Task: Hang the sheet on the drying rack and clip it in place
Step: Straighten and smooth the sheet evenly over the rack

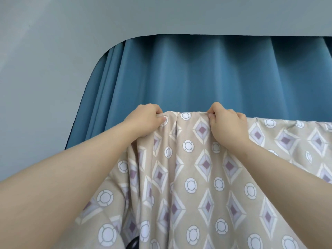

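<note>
A beige sheet (pixel 197 168) printed with purple diamonds and white circles hangs from a top fold that runs from the middle of the view to the right edge. My left hand (pixel 145 119) grips the sheet's top left corner, fingers curled over the fold. A short way to the right, my right hand (pixel 224 121) grips the same top edge. The cloth falls in folds below both hands. The drying rack is hidden under the sheet, and I see no clips.
A blue pleated curtain (pixel 197 72) hangs right behind the sheet. A grey wall (pixel 45 78) fills the left side and a grey ceiling band (pixel 179 13) runs across the top. A small dark object (pixel 132 244) peeks out under the sheet at the bottom.
</note>
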